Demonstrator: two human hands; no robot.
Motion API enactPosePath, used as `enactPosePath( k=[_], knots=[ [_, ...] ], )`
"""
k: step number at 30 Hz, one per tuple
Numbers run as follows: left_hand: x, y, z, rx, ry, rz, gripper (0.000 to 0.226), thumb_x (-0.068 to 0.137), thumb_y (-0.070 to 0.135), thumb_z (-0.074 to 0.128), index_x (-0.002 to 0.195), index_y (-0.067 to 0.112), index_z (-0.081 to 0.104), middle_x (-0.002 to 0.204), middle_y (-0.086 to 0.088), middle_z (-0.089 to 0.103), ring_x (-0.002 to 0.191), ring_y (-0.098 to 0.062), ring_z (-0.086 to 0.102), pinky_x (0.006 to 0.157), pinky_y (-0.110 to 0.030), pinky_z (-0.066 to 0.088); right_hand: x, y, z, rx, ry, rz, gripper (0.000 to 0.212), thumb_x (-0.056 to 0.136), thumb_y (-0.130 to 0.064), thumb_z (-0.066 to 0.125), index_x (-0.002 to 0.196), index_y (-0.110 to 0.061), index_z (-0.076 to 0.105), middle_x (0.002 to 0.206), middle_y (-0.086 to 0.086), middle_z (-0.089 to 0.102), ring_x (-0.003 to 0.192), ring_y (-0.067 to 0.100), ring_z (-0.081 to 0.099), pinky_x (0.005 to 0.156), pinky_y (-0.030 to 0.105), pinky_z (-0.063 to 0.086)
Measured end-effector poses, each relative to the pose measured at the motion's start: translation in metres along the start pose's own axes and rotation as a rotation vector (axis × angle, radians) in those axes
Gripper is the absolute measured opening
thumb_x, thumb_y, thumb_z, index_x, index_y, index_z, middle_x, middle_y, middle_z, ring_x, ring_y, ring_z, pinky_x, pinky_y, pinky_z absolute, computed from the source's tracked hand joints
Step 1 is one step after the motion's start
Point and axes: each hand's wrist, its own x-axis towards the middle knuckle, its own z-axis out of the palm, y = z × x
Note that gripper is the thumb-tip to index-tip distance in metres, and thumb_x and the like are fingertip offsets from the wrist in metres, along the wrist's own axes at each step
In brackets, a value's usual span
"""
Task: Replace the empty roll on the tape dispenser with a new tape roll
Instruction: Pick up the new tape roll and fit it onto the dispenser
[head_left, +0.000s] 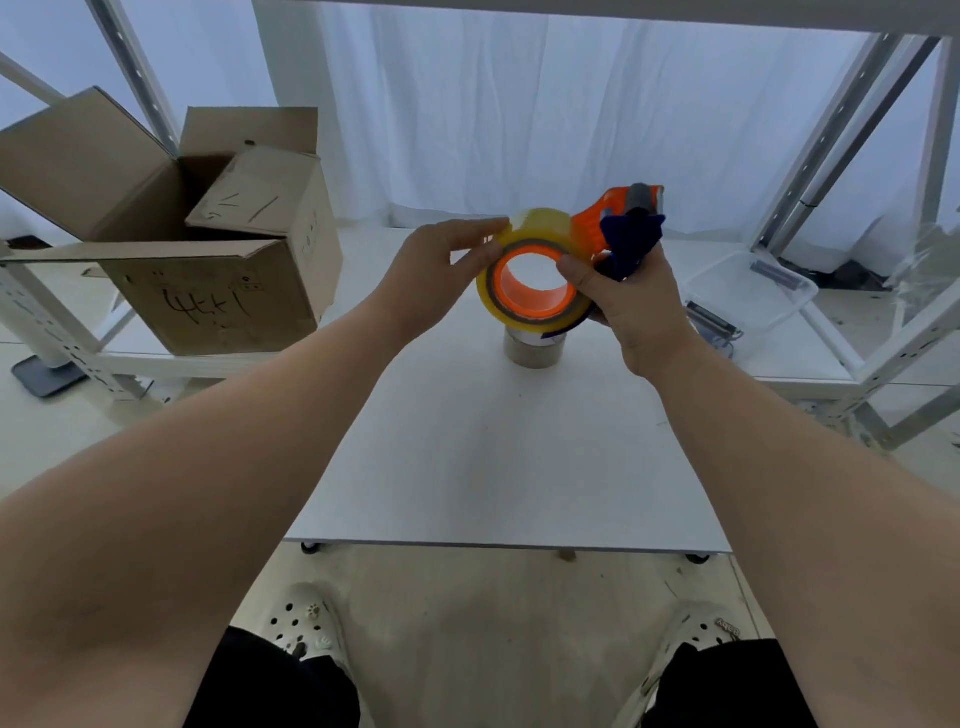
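Pinching the tape roll (540, 224) seated on the orange hub (535, 307) is the left hand (441, 265) — the right hand (639, 312) grips the dispenser (597, 214), above 1 empty core (535, 352) on the table (493, 457).

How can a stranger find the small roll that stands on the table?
Start at the white table. Under the orange dispenser held above it stands a short brown roll. Unlike the yellowish tape roll, no hand touches it.

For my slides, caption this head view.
Left hand pinches the tape roll on the dispenser the right hand grips.
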Motion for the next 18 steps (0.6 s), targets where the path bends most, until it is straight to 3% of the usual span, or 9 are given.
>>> enactPosePath(
  k=[3,6,8,14,18],
  knots=[
    [0.001,0.005,0.006,0.124,0.022,0.049,0.037,0.094,0.026,0.053,0.13,0.018,0.055,0.135,0.002,0.056,0.124,-0.009,0.049,0.099,-0.012,0.033,-0.002,0.003,0.001,-0.023,0.025,-0.015,0.078,0.059,-0.03,0.085,0.126,-0.02,0.046,0.124,0.008,0.061,0.112,0.028,0.06,0.09,0.048,0.054],
    [0.002,0.005,0.007,0.205,0.031,0.097,0.039,0.094,0.026,0.053,0.132,0.017,0.053,0.137,-0.001,0.054,0.126,-0.015,0.048,0.101,-0.017,0.035,-0.001,0.002,0.001,-0.045,0.038,-0.042,0.07,0.066,-0.022,0.084,0.124,-0.02,0.045,0.125,0.007,0.059,0.112,0.026,0.059,0.093,0.047,0.053],
    [0.002,0.004,0.004,0.258,0.027,0.156,0.04,0.094,0.026,0.053,0.132,0.017,0.052,0.138,-0.002,0.054,0.126,-0.017,0.049,0.105,-0.024,0.038,0.0,0.0,0.003,-0.079,0.044,-0.067,0.065,0.068,-0.019,0.083,0.12,-0.021,0.044,0.123,0.005,0.058,0.11,0.023,0.059,0.093,0.043,0.053],
    [-0.002,0.009,0.005,0.369,-0.075,0.222,0.039,0.094,0.028,0.05,0.133,0.022,0.052,0.141,0.001,0.05,0.131,-0.019,0.046,0.108,-0.029,0.033,-0.003,-0.005,0.01,-0.242,0.013,-0.108,0.068,0.068,-0.023,0.083,0.123,-0.015,0.044,0.111,-0.004,0.055,0.095,0.012,0.058,0.085,0.029,0.055],
    [-0.002,0.007,0.0,0.337,-0.116,0.208,0.041,0.094,0.03,0.05,0.135,0.026,0.049,0.144,0.002,0.046,0.133,-0.019,0.043,0.109,-0.033,0.034,-0.004,-0.009,0.01,-0.257,-0.014,-0.112,0.069,0.071,-0.023,0.08,0.128,-0.015,0.042,0.115,-0.004,0.054,0.105,0.017,0.055,0.085,0.025,0.053]
  ],
)
